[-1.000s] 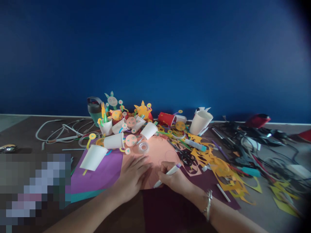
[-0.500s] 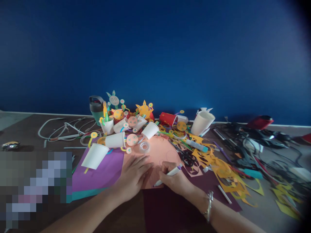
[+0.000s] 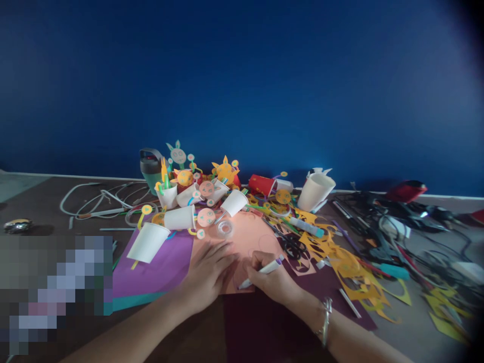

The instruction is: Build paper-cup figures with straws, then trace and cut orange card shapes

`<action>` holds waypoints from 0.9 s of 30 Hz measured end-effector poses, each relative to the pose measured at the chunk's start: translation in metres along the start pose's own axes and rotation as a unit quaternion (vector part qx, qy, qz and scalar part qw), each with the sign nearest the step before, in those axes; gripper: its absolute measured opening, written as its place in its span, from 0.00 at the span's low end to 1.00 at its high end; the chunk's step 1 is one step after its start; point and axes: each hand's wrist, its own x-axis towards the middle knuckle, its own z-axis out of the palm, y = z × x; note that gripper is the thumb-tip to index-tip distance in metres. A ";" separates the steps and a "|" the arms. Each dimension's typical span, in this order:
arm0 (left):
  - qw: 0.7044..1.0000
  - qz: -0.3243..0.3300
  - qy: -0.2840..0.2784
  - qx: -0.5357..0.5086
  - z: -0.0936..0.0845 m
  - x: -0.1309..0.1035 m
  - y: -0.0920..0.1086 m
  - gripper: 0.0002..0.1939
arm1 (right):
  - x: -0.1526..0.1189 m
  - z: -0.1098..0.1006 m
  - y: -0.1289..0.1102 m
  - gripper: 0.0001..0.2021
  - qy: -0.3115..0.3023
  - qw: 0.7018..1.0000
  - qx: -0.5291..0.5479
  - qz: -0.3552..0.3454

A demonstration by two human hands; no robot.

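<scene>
A salmon-pink paper sheet [image 3: 251, 229] lies in front of me with faint drawn curves on it. My left hand [image 3: 209, 275] rests flat on its left part, fingers spread. My right hand [image 3: 266, 277] is closed around a white marker with a purple end [image 3: 270, 266], whose tip meets the sheet near its lower edge. A clear tape roll [image 3: 224, 229] sits on the sheet beyond my hands. Black scissors [image 3: 294, 247] lie at the sheet's right edge. Purple paper [image 3: 155, 275] extends to the left of my left hand.
Paper cups [image 3: 148, 243] with paper faces crowd the back. A glue stick [image 3: 306, 227] and yellow paper scraps [image 3: 346, 269] lie to the right, before tangled black cables [image 3: 427, 247]. White cables [image 3: 94, 201] and a flask [image 3: 151, 169] are at the back left.
The marker tip has shifted very slightly left and up on the sheet, with my right hand still around it. My left hand stays in place.
</scene>
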 end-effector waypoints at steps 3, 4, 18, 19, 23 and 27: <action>1.000 0.001 0.000 0.002 0.001 0.000 -0.001 0.21 | 0.001 -0.002 0.001 0.13 -0.024 1.000 0.010 0.011; 1.000 0.002 -0.002 0.003 0.001 0.000 -0.001 0.21 | 0.001 -0.002 0.001 0.13 -0.020 1.000 0.015 0.010; 1.000 0.010 0.001 0.006 0.003 -0.002 -0.004 0.26 | 0.000 -0.010 0.006 0.15 0.051 0.993 0.098 0.048; 1.000 0.006 0.003 0.004 0.002 -0.001 -0.003 0.24 | 0.000 -0.011 0.008 0.15 0.055 0.994 0.083 0.047; 1.000 -0.001 0.001 0.000 -0.003 0.002 0.003 0.19 | 0.001 -0.009 0.008 0.16 0.044 0.998 0.034 0.039; 1.000 -0.006 -0.007 0.005 -0.005 0.004 0.006 0.18 | 0.002 -0.006 0.001 0.17 0.063 0.998 0.016 0.027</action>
